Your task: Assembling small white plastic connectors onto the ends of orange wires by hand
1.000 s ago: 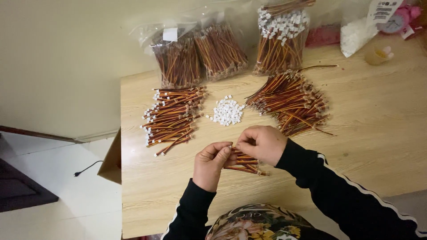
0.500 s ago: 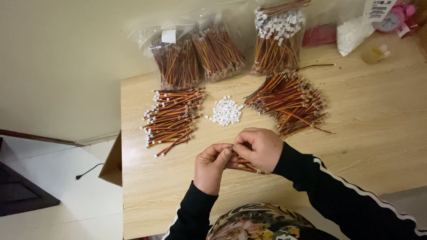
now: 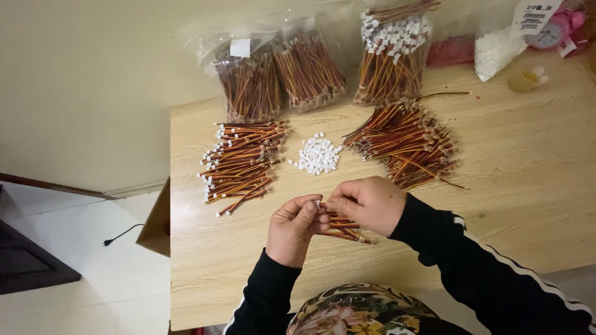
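My left hand [image 3: 294, 227] and my right hand [image 3: 369, 203] meet over the wooden table [image 3: 515, 186], fingertips pinched together on a short red, yellow and black wire lead [image 3: 343, 226] with a small white connector at the pinch. The lead's free end pokes out below my right hand. Just beyond my hands lies a small heap of white connector housings [image 3: 317, 155]. A pile of leads with white connectors fitted [image 3: 241, 162] lies to the left. A larger pile of leads [image 3: 406, 141] lies to the right.
Clear plastic bags of wire leads [image 3: 282, 77] and another bag of them [image 3: 392, 53] stand at the table's far edge. A bag of white parts [image 3: 501, 46], a small cup [image 3: 524, 79] and a pink clock [image 3: 554, 29] sit far right. A cardboard box [image 3: 158, 223] is beside the table's left edge.
My hands have stayed pinched together on the lead, shifting only slightly. The piles on the table have not moved.
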